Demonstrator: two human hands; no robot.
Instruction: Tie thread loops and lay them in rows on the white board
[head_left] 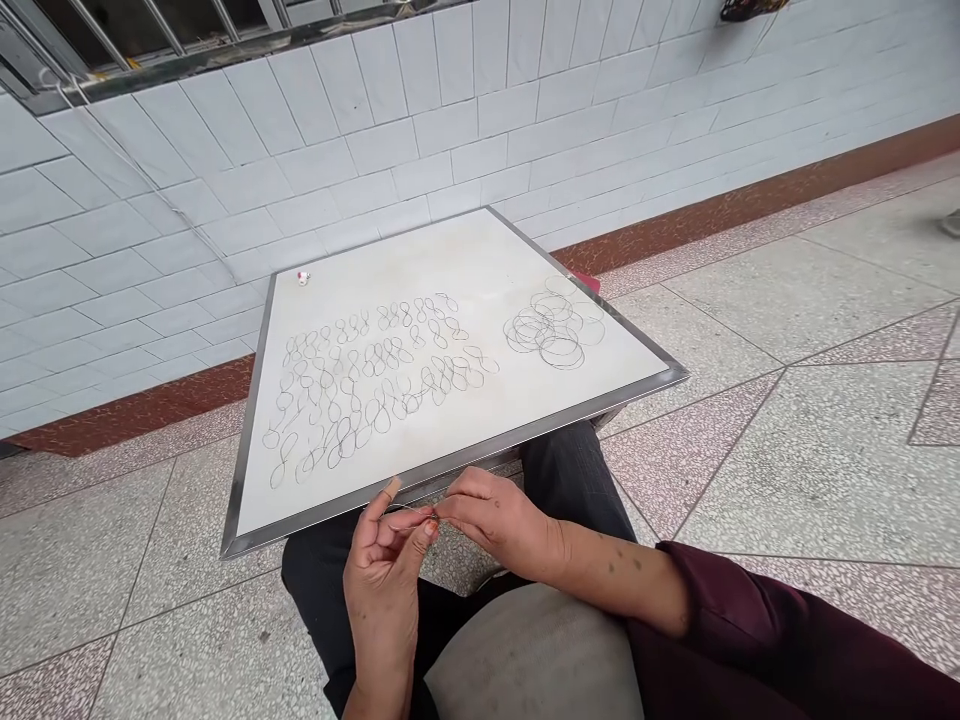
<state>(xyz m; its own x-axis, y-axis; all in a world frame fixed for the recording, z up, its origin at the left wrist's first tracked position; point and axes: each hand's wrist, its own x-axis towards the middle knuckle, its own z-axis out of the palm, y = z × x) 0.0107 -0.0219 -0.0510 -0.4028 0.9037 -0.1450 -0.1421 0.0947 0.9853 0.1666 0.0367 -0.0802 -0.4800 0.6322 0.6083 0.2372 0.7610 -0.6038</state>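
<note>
Over my lap, at the table's near edge, my left hand (390, 570) pinches a thin wire loop (401, 506) between thumb and a finger, its index finger raised with a tan wrap on the tip. My right hand (499, 515) meets it from the right, fingertips closed on the same wire. Rows of wire pieces twisted into figure-eights (382, 350) lie on the left and middle of the white table (420, 250). To the right of them is an overlapping pile of round wire rings (561, 350).
A small red and white object (303, 278) sits at the table's far left corner. The table has a metal rim and stands by a white tiled wall (337, 140) with a barred window above. Something red (585, 283) shows behind its right edge.
</note>
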